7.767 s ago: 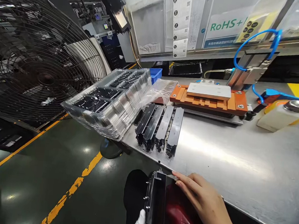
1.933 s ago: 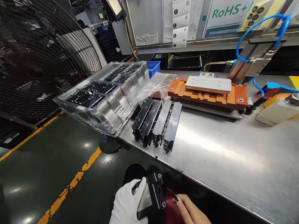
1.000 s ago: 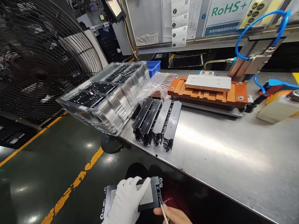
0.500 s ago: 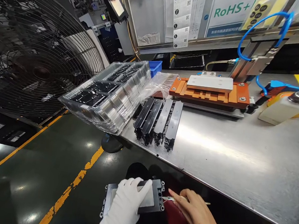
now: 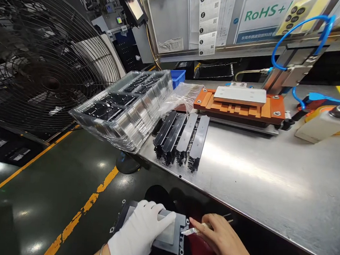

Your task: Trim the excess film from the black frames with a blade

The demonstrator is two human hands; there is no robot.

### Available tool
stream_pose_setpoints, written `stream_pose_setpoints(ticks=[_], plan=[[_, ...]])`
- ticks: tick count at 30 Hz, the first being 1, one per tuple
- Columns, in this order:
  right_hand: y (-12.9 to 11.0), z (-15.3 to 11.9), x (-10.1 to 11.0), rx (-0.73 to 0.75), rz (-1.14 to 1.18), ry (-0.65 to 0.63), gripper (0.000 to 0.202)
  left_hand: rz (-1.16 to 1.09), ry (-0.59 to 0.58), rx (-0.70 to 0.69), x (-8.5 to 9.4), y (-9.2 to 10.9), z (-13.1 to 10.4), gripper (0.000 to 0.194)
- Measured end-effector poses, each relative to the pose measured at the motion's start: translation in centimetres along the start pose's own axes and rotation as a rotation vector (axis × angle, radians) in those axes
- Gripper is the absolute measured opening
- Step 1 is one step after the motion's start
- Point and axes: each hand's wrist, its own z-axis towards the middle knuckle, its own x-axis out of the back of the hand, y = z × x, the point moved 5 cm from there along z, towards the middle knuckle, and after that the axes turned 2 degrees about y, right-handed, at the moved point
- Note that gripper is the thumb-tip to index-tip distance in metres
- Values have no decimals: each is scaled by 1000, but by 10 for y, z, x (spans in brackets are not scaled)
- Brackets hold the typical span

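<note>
My left hand [image 5: 144,233], in a white glove, grips a flat black plastic housing [image 5: 181,223] low in front of me. Its thumb and fingers lie across the grey panel [image 5: 167,236] on the housing's upper face. My bare right hand [image 5: 219,236] is closed around a slim knife [image 5: 189,231] with a pointed silvery blade. The blade tip is at the housing's right edge, among small holes and lugs; whether it touches is hard to tell. Several similar black housings [image 5: 183,139] stand on edge side by side on the metal bench.
The steel bench [image 5: 252,171] has its front edge just beyond my hands. An orange press fixture [image 5: 239,106] and a white bottle [image 5: 327,122] are on it. A plastic-wrapped clear bin [image 5: 120,106] with black parts overhangs at left, near a large fan [image 5: 50,84].
The housing has turned a little, its right edge now lower. The knife has tilted, its rear end higher and its blade showing more plainly at the edge. Both hands keep their hold.
</note>
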Motion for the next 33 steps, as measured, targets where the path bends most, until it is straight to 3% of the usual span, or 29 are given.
stream_pose_setpoints(ticks=[8, 15, 18, 20, 33], plan=[[0, 9, 8, -28, 187, -81, 37, -87, -43, -63, 17, -2, -2, 75], [-16, -4, 4, -556, 647, -337, 45, -151, 62, 133, -2, -4, 1, 90], [-29, -7, -9, -734, 827, -466, 52, -134, 114, 191, -10, -3, 2, 91], [-32, -7, -15, -799, 853, -468, 53, -112, 126, 212, -14, -2, 3, 90], [-32, -2, -17, -856, 887, -471, 57, -81, 229, 255, -16, -4, 3, 79]])
